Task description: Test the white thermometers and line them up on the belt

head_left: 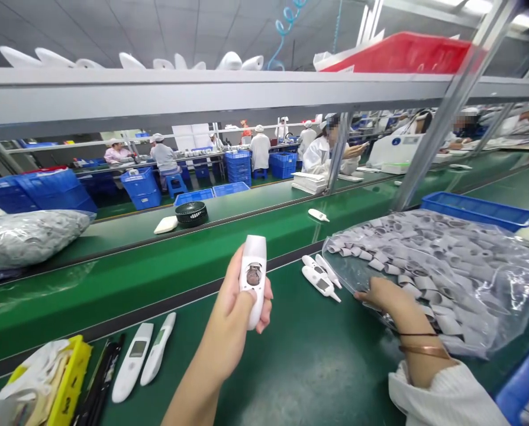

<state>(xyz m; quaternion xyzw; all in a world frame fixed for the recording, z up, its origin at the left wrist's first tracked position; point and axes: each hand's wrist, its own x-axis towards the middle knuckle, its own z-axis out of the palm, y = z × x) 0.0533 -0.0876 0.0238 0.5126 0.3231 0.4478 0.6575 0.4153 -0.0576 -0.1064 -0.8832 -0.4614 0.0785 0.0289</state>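
Note:
My left hand [235, 310] is closed round a white handheld thermometer [254, 278], held upright above the bench with its round, dark recess facing me. To the right, my right hand [382, 296] is at the mouth of a clear plastic bag [344, 275], its fingers bent and pinched on the film. Many short, pale grey tube-like caps [424, 290] fill that bag. Between my hands, several white thermometers with narrow tips [321, 279] lie together on the green bench. Two more white thermometers, a wider one [134, 362] and a slimmer one [158, 349], rest at the left.
A yellow bin [71, 378] and black pen-like tools [100, 378] sit at the lower left. Across the bench runs a green conveyor belt [229, 228] carrying a white thermometer [318, 215]. Behind the bag stands a blue tray [481, 212]. A shelf [202, 97] spans overhead; co-workers sit beyond.

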